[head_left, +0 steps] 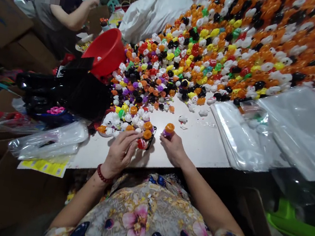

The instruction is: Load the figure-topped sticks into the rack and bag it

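Observation:
My right hand (175,149) is closed on a small orange-and-purple toy figure (168,130), held upright just above the white table. My left hand (120,151) is bent with thumb and fingers together around a red-and-white toy figure (141,144); its grip is partly hidden. Right at those fingertips, small orange-topped figures (148,125) stand beside a black openwork frame (153,137). White toy figures (112,119) lie heaped just beyond the left hand, on the table's near left part.
A large pile of mixed toy figures (204,49) covers the table's far side. Clear plastic bags (232,134) lie at right, more bags (52,139) at left. Behind stand a red tub (105,52), a white sack (156,10) and another person (62,17). A green chair (298,228) is at lower right.

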Tool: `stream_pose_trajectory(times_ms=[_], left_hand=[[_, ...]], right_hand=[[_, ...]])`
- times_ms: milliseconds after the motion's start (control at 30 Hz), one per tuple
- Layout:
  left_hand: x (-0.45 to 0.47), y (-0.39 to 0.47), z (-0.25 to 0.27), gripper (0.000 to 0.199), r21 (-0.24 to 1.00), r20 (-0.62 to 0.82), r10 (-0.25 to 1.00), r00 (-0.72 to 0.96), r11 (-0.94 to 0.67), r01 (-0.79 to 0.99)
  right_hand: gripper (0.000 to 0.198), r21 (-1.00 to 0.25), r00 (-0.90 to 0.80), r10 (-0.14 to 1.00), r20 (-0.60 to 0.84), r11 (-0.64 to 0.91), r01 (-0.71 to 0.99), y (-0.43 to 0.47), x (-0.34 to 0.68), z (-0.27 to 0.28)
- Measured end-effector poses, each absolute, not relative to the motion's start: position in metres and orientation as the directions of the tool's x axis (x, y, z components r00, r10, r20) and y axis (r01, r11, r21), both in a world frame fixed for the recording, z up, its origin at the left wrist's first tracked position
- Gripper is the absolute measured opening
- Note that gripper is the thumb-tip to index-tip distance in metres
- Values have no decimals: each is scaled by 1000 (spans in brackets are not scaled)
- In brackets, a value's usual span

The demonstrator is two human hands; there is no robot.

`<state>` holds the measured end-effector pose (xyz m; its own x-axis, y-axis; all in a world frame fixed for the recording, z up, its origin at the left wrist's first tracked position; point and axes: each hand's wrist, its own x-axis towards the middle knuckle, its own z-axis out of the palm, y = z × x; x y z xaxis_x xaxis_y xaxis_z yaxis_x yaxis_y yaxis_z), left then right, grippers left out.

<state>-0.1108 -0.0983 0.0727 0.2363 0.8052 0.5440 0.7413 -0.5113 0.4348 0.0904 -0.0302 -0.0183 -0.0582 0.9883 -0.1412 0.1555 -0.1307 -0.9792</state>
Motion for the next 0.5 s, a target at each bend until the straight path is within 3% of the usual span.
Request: stream_pose_trajectory(times_ms=[100, 200, 333, 500], left_hand=[[-102, -76, 75, 33, 293, 509, 768, 389, -580, 760], [-94, -60, 70, 40, 255, 418, 784, 459, -586, 770], [-88, -50, 63, 44, 280, 342, 828, 444, -541, 793], [-78, -43, 69, 44, 402, 305, 874, 378, -478, 781]], right_hand=[[24, -978, -80, 977, -199, -193, 75, -9, 73, -21], [20, -969, -104, 981, -162, -138, 206, 9, 62, -19], [13, -947, -124, 987, -100, -57, 317, 22, 61, -10], [13, -898, -209, 977, 41, 128, 421, 16, 78, -12]])
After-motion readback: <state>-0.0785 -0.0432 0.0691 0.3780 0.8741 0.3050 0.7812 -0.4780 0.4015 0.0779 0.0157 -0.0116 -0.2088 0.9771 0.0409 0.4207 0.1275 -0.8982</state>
